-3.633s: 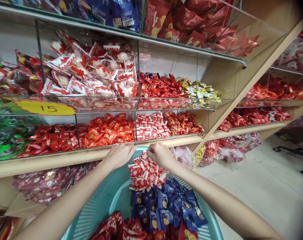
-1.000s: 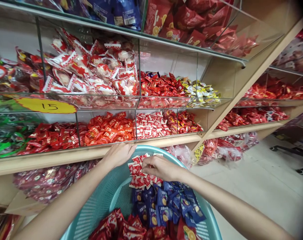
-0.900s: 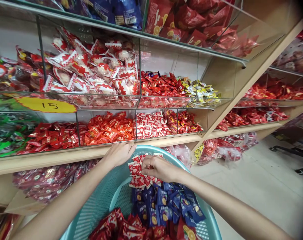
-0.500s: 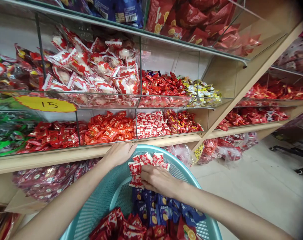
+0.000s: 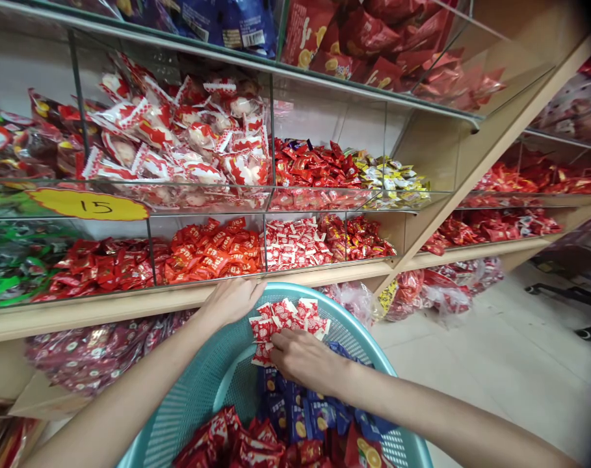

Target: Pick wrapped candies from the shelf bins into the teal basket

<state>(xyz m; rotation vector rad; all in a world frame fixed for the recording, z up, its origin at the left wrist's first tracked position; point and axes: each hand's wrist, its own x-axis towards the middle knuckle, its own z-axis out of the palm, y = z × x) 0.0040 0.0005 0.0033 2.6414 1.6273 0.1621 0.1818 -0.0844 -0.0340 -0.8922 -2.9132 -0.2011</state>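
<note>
A teal plastic basket stands against the lower shelf. At its far rim rests my left hand, fingers curled round the edge and partly hidden. Inside, my right hand is closed at a small pile of red-and-white wrapped candies; its fingertips are hidden behind the knuckles, among the wrappers. Blue packets with orange pictures lie below that hand. Nearer to me are shiny red packets and a red packet with an orange slice.
Glass-divided shelves rise ahead, holding orange-red wrapped sweets, red-and-white sweets and larger clear-wrapped sweets. A yellow label reading 15 hangs in front. Bagged goods sit below the shelf. Tiled floor lies to the right.
My right hand has shifted slightly left and down over the red-and-white candies, its fingers more curled. The left hand stays at the basket's rim.
</note>
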